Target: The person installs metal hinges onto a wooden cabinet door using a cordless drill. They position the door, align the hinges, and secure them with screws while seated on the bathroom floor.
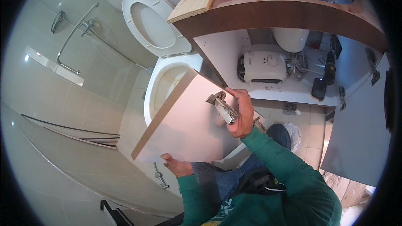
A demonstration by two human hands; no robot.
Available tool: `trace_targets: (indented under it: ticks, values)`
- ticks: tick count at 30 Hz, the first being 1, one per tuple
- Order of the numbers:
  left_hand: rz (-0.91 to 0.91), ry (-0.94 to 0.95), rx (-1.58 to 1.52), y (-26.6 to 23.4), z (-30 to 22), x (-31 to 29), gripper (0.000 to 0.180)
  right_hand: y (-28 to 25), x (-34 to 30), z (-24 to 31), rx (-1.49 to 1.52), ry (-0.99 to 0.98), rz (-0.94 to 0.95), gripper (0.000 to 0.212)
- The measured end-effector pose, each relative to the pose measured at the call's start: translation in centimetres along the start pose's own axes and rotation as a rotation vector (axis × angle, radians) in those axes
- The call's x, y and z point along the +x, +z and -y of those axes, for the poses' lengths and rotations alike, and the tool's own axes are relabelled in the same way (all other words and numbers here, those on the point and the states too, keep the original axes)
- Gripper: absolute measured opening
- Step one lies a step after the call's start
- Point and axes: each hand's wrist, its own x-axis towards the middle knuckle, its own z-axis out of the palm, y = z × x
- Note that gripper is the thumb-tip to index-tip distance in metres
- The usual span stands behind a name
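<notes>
A cabinet door [180, 129], white inside with a brown edge, lies tilted above my thighs. My left hand [176, 166] grips its near edge, with the thumb on the white face. At the door's right edge my right hand [243, 113] is closed around the panel beside a metal hinge [224, 106]; the fingers underneath are hidden. A second hinge [258, 122] shows partly behind my right wrist. Ahead stands the vanity cabinet [268, 16], its front open on this side.
Inside the cabinet are a white heater-like box [266, 67], a coiled cable [298, 65] and a cordless drill [325, 77]. Another grey door [360, 121] hangs open at the right. The toilet [153, 23] stands just left of the cabinet, lid raised. Thin strips [75, 132] lean at the left.
</notes>
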Motion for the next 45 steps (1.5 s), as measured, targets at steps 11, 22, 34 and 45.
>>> trace_targets:
  ticks: [11,22,34,45]
  values:
    - [0.026,0.190,0.084,4.4,-11.3,-1.1,0.108,-1.8,7.4,9.4,0.109,0.158,-0.097,0.104]
    - [0.023,0.325,0.192,4.1,-16.1,-0.7,0.105,-4.2,9.7,8.3,0.658,0.625,0.064,0.083]
    - [0.006,0.209,0.149,2.3,-17.5,1.8,0.111,-8.5,-6.9,-2.2,-0.002,0.216,0.591,0.118]
    - [-0.002,0.169,0.214,3.2,-17.5,3.6,0.112,-7.8,-7.0,-5.3,-0.069,0.050,0.637,0.101]
